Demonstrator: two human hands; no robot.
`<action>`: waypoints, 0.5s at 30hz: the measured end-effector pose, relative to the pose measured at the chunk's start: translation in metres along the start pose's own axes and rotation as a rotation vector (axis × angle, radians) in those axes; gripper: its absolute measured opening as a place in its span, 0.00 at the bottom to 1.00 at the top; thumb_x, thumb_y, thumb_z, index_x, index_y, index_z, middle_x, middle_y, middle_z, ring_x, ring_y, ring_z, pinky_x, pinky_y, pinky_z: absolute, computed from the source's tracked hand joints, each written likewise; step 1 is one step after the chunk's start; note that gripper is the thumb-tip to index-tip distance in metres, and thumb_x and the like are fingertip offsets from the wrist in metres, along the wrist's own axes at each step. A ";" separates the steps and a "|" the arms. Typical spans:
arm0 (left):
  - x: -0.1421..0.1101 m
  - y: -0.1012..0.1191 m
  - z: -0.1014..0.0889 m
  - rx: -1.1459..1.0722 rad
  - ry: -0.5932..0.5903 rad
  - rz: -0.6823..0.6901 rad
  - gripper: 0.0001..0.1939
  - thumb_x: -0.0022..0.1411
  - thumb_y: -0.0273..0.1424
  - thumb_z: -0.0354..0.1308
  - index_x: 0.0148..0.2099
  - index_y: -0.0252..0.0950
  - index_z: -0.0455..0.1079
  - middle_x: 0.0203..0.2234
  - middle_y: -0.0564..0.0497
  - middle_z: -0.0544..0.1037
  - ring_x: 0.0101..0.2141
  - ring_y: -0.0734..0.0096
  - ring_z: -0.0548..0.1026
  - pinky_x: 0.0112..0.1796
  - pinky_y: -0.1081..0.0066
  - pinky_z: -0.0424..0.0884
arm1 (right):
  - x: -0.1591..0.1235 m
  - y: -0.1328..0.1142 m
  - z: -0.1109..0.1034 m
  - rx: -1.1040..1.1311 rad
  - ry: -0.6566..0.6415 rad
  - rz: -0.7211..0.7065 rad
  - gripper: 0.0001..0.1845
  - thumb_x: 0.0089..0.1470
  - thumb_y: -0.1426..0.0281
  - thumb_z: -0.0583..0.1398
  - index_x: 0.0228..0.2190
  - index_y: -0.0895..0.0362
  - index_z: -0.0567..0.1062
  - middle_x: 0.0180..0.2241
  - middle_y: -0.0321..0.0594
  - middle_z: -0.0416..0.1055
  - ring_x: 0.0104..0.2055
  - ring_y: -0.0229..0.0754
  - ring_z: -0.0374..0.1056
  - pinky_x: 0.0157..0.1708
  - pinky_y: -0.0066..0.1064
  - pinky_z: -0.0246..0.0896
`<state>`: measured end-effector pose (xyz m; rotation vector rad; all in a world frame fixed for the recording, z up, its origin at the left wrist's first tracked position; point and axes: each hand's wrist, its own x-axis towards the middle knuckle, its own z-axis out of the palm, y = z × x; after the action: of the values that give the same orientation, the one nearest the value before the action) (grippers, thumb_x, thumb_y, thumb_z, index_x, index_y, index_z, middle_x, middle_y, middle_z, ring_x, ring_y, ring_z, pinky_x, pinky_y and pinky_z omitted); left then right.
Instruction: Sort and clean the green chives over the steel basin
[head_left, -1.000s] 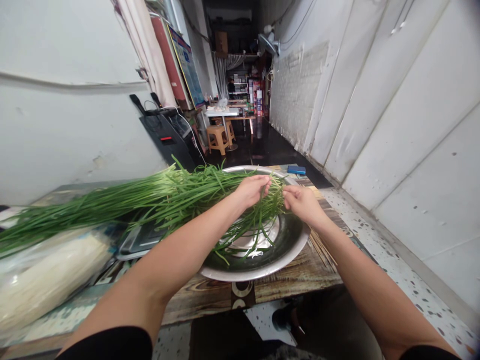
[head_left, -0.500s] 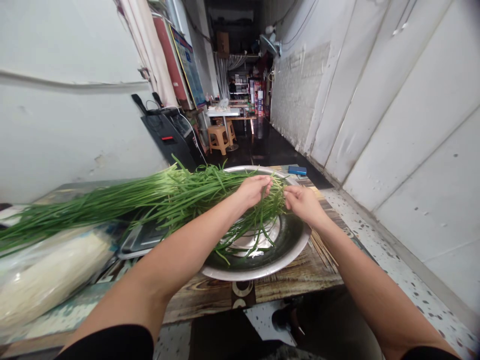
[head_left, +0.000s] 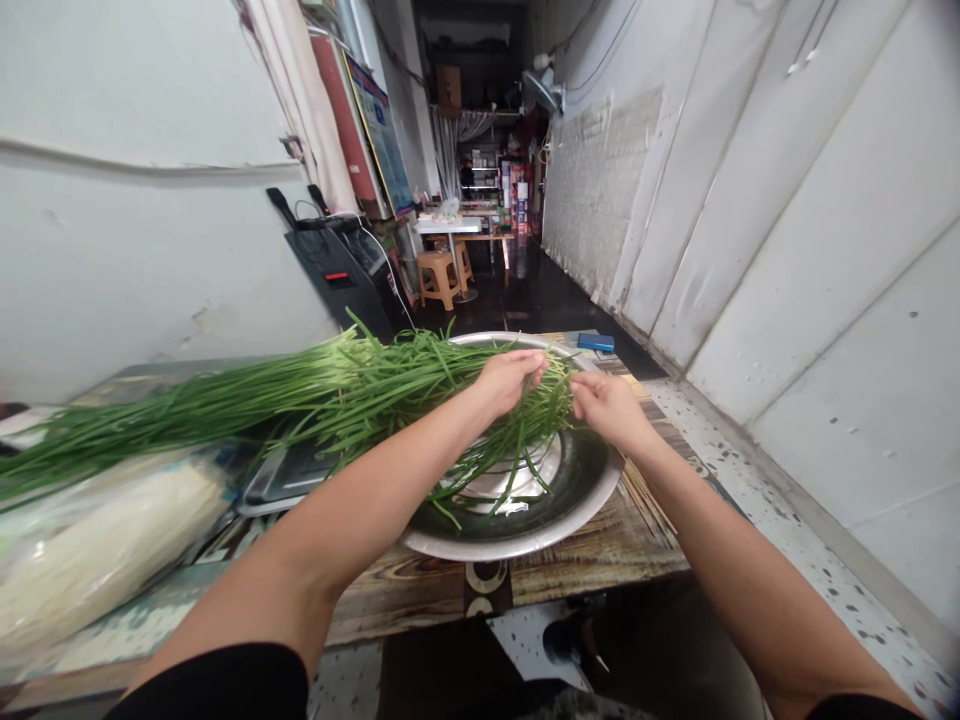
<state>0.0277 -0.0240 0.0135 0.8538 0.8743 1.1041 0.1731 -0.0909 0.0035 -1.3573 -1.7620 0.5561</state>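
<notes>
Long green garlic chives [head_left: 420, 385] lie across a wide metal basin [head_left: 592, 500], their pale ends toward the right. Over the basin, my left hand [head_left: 514, 382] is closed around some of these stems near the ends. My right hand [head_left: 609, 403] is in a pinch at the pale tips, just right of the left hand; what lies between its fingertips is mostly hidden. Several loose leaves hang down into the basin. Another bundle of chives [head_left: 202, 400] stretches away to the left.
A clear plastic bag with pale contents [head_left: 112, 540] and a dark tray [head_left: 289, 475] are on the left of the wooden table [head_left: 420, 590]. Thin sticks [head_left: 649, 505] lie right of the basin, and a blue box [head_left: 595, 342] sits behind it. Stools [head_left: 437, 278] stand farther back.
My right hand has shifted very slightly to the right. The left hand stays in place with the chives, and nothing else has visibly moved.
</notes>
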 end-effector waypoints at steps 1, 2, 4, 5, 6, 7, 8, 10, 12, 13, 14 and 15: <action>0.000 0.000 0.000 0.002 -0.001 0.002 0.06 0.57 0.16 0.54 0.31 0.25 0.71 0.20 0.48 0.73 0.21 0.81 0.68 0.25 0.78 0.63 | 0.000 0.000 0.000 0.004 0.000 0.000 0.16 0.52 0.70 0.51 0.14 0.55 0.63 0.13 0.32 0.62 0.17 0.34 0.55 0.22 0.26 0.50; 0.000 0.000 0.000 0.004 -0.003 0.002 0.05 0.56 0.16 0.54 0.31 0.25 0.71 0.21 0.48 0.73 0.21 0.81 0.68 0.26 0.77 0.63 | 0.000 0.001 0.000 0.008 0.000 0.000 0.16 0.52 0.70 0.51 0.14 0.55 0.62 0.14 0.32 0.62 0.17 0.34 0.55 0.22 0.26 0.51; 0.000 -0.001 0.000 0.003 -0.011 0.001 0.05 0.56 0.16 0.55 0.31 0.25 0.71 0.21 0.48 0.73 0.21 0.81 0.68 0.26 0.77 0.63 | 0.000 0.002 0.000 0.019 0.000 0.000 0.16 0.52 0.69 0.51 0.14 0.55 0.63 0.13 0.32 0.63 0.17 0.34 0.55 0.22 0.26 0.51; 0.001 -0.001 0.000 0.001 -0.019 -0.003 0.05 0.56 0.16 0.55 0.32 0.25 0.71 0.21 0.48 0.73 0.21 0.81 0.68 0.26 0.77 0.64 | 0.000 0.002 0.000 0.025 0.001 0.000 0.16 0.52 0.69 0.51 0.14 0.55 0.63 0.13 0.32 0.63 0.17 0.34 0.55 0.22 0.26 0.51; 0.001 -0.002 -0.001 -0.002 -0.027 -0.009 0.05 0.56 0.16 0.55 0.32 0.25 0.71 0.21 0.48 0.73 0.21 0.81 0.68 0.26 0.77 0.64 | 0.000 0.002 0.000 0.030 0.003 0.000 0.16 0.52 0.69 0.51 0.15 0.55 0.63 0.13 0.31 0.62 0.17 0.34 0.55 0.22 0.26 0.51; 0.001 -0.002 -0.001 -0.003 -0.035 -0.016 0.05 0.56 0.16 0.55 0.32 0.25 0.71 0.21 0.49 0.73 0.21 0.82 0.68 0.26 0.77 0.64 | 0.000 0.002 0.000 0.035 0.003 0.001 0.16 0.52 0.69 0.51 0.15 0.55 0.63 0.13 0.31 0.62 0.16 0.34 0.54 0.22 0.26 0.51; 0.001 -0.001 -0.001 -0.004 -0.043 -0.023 0.06 0.57 0.17 0.54 0.32 0.26 0.71 0.21 0.49 0.73 0.21 0.82 0.68 0.27 0.78 0.64 | 0.000 0.002 0.000 0.040 0.001 0.001 0.16 0.52 0.68 0.51 0.15 0.55 0.63 0.13 0.31 0.61 0.16 0.33 0.54 0.21 0.26 0.50; 0.000 -0.001 -0.001 -0.001 -0.053 -0.030 0.06 0.58 0.17 0.53 0.32 0.26 0.71 0.21 0.49 0.73 0.22 0.82 0.68 0.27 0.78 0.64 | 0.000 0.002 0.000 0.053 -0.005 0.003 0.16 0.52 0.68 0.51 0.15 0.55 0.63 0.12 0.31 0.61 0.16 0.33 0.53 0.21 0.26 0.50; 0.000 0.000 -0.001 0.009 -0.056 -0.024 0.07 0.58 0.17 0.52 0.32 0.26 0.71 0.21 0.49 0.73 0.22 0.82 0.68 0.27 0.78 0.64 | 0.000 0.003 0.001 0.063 -0.005 0.007 0.17 0.52 0.68 0.51 0.14 0.55 0.63 0.12 0.31 0.60 0.15 0.33 0.52 0.21 0.26 0.50; 0.000 0.000 -0.001 0.017 -0.055 -0.016 0.07 0.58 0.17 0.53 0.31 0.26 0.71 0.21 0.49 0.73 0.22 0.82 0.68 0.27 0.78 0.64 | 0.000 0.004 0.001 0.068 -0.002 0.010 0.17 0.52 0.67 0.51 0.15 0.55 0.63 0.13 0.31 0.61 0.15 0.33 0.52 0.21 0.26 0.50; 0.000 -0.001 -0.002 0.027 -0.055 -0.004 0.07 0.57 0.17 0.53 0.31 0.26 0.72 0.22 0.49 0.74 0.22 0.82 0.68 0.28 0.77 0.64 | 0.000 0.005 0.002 0.077 0.003 0.015 0.16 0.52 0.67 0.51 0.15 0.56 0.63 0.13 0.31 0.61 0.15 0.33 0.52 0.21 0.26 0.50; 0.001 -0.002 -0.002 0.043 -0.057 0.014 0.06 0.56 0.17 0.54 0.31 0.26 0.72 0.22 0.49 0.74 0.22 0.81 0.69 0.28 0.76 0.64 | 0.001 0.006 0.002 0.089 0.006 0.022 0.15 0.52 0.67 0.51 0.16 0.56 0.64 0.13 0.31 0.62 0.15 0.33 0.53 0.21 0.26 0.50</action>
<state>0.0268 -0.0236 0.0103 0.9236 0.8485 1.0713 0.1745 -0.0882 -0.0019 -1.3166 -1.6992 0.6349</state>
